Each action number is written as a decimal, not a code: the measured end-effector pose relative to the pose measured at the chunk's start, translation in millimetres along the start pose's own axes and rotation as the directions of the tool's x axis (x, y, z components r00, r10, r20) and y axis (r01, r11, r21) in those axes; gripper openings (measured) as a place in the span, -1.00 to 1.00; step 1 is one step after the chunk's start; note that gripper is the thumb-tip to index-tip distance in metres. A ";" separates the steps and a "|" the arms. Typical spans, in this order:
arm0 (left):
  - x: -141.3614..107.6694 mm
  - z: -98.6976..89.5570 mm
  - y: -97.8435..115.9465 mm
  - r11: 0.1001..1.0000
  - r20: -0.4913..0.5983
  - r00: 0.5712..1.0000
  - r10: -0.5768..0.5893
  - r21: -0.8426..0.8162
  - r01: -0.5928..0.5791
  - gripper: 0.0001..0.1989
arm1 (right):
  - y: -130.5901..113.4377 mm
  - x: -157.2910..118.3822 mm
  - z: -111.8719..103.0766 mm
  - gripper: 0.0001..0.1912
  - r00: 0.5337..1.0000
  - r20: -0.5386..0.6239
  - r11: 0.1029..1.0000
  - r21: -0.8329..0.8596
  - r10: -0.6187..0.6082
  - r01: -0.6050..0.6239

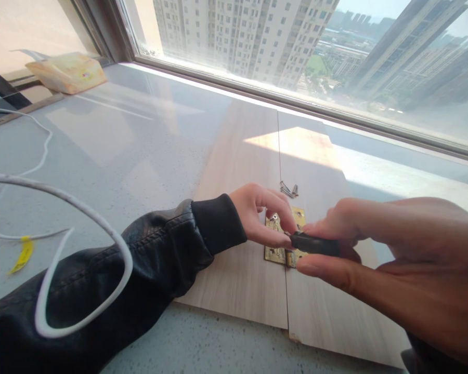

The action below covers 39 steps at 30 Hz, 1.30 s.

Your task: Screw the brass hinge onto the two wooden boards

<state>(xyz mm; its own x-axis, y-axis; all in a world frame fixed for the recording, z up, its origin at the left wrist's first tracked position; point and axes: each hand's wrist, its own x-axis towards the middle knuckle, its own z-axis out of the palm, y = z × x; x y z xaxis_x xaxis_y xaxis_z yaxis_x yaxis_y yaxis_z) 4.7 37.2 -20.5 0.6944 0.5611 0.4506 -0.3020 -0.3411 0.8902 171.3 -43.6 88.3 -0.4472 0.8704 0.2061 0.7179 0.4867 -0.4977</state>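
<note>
Right hand (425,241) grips a black handle (317,245), left hand (257,210) curls in close at its front end — whether pinching anything, hard to tell — over a brass hinge (275,254) spanning two boards (234,293), loose screws (287,190) just beyond.

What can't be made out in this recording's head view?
In the head view:
Hinge: middle hidden by the left hand and black handle.
Black handle: rear end covered by the right hand; any tip unclear beside the left hand.
Loose screws: too small to count surely.
White cable: cut off by the left edge.
</note>
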 end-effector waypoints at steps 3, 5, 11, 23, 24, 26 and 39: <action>1.2 -0.4 -1.7 0.999 -0.013 0.999 0.035 0.033 -0.035 -0.83 | -0.9 5.7 7.3 -0.60 0.999 -0.022 0.996 -0.086 -0.036 0.034; 2.2 -1.1 -4.3 0.998 0.018 0.998 0.056 -0.011 -0.056 -0.85 | -1.3 8.1 8.2 -0.55 0.997 -0.058 0.991 -0.127 -0.046 0.039; 2.6 -2.2 -9.4 0.995 0.022 1.000 0.023 -0.095 -0.020 -0.85 | 1.9 3.9 -3.5 -0.72 0.999 0.044 0.999 -0.032 -0.031 0.033; 1.0 -2.5 -0.1 0.996 -0.019 0.997 -0.069 -0.052 0.068 -0.51 | 7.8 2.2 2.4 -0.65 0.999 -0.023 0.999 -0.012 0.037 -0.037; 1.7 -4.1 -2.5 0.996 0.003 0.999 -0.044 -0.072 0.044 -0.48 | 7.1 3.1 4.7 -0.60 0.998 -0.048 0.999 -0.017 0.040 -0.041; 3.3 -6.3 -6.2 0.993 0.014 1.000 0.010 -0.121 -0.008 -0.52 | 6.1 4.4 7.8 -0.55 0.995 -0.084 0.998 -0.027 0.056 -0.059; 1.0 3.7 11.3 0.984 -0.044 0.997 -0.060 -0.168 0.052 -0.71 | 13.5 3.6 -8.0 -0.86 0.996 0.073 0.991 0.118 0.060 -0.069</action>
<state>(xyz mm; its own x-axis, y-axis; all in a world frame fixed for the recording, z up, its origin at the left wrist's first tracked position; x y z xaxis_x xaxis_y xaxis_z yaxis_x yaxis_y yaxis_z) 4.4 31.1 -10.2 0.6819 0.6132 0.3987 -0.3711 -0.1798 0.9110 183.7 -33.3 89.1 -0.4407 0.8904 0.1138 0.6791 0.4136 -0.6064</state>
